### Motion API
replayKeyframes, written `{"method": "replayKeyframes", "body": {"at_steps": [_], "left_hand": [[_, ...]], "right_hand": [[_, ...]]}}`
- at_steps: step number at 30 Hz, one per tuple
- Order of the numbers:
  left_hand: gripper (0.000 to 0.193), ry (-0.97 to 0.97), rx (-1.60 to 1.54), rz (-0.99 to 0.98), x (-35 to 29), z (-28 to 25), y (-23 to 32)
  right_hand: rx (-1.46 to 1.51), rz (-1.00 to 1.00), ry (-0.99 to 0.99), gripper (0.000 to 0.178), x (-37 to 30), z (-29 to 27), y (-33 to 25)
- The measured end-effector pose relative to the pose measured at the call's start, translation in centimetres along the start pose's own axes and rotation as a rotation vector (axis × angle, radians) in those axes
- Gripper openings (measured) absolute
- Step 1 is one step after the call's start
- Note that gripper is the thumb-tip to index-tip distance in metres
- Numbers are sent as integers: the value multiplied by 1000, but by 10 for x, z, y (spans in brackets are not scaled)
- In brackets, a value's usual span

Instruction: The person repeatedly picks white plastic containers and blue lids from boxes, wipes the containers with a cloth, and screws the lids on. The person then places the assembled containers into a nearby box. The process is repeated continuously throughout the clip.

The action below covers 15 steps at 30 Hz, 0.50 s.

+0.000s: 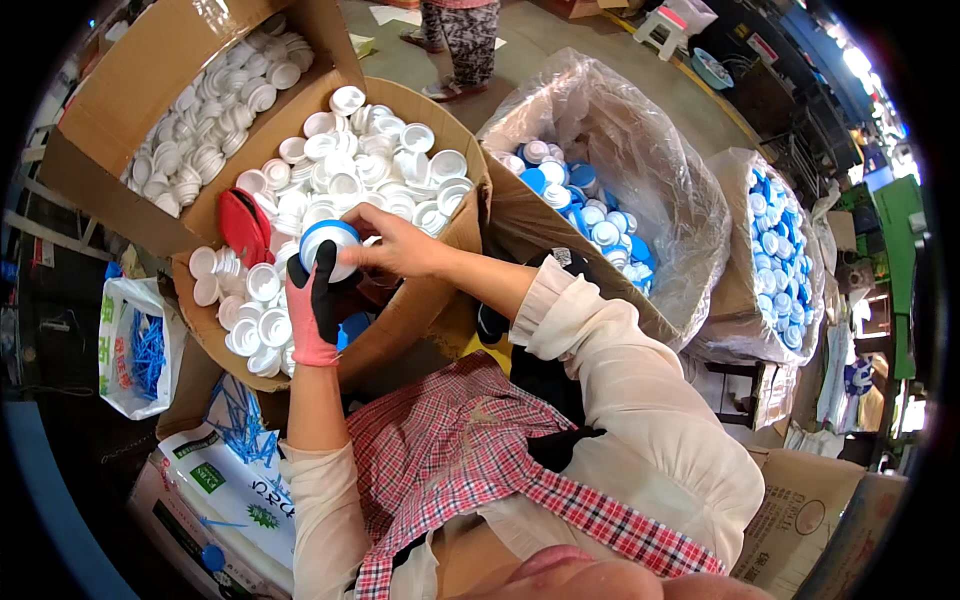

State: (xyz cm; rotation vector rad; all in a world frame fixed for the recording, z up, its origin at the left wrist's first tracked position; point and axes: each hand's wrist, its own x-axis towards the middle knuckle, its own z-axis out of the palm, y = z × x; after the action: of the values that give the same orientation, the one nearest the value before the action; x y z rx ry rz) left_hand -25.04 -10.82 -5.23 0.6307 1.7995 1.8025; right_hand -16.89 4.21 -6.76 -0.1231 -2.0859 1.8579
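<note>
Both my hands are closed round one round white cap with a blue rim [327, 238], held above the open cardboard box [447, 300]. My left hand [316, 298], in a pink glove with black fingers, grips it from below and the left. My bare right hand [398, 245] has its thumb and fingers on the cap's right side. Beneath and beyond the hands, the box is heaped with loose white caps [345, 183]. A red rounded object [243, 225] lies among them, left of my hands. A blue piece [352, 328] partly shows below my left wrist.
Another carton [100, 110] of white caps stands at the far left. To the right are two plastic-lined boxes [680, 200] [735, 185] of blue-and-white caps. Bags of thin blue plastic pieces [148, 350] [240, 425] sit at the left. Another person's legs [465, 45] show beyond.
</note>
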Motion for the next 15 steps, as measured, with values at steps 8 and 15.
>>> {"method": "replayKeyframes", "body": {"at_steps": [8,15], "left_hand": [[49,-326,-417,-78,13,-15,-27],[46,95,732,7,36,-68,-58]], "right_hand": [[-571,180,371,63,-36,-87,-16],[-1128,658,778,79,-211,-375,178]]}}
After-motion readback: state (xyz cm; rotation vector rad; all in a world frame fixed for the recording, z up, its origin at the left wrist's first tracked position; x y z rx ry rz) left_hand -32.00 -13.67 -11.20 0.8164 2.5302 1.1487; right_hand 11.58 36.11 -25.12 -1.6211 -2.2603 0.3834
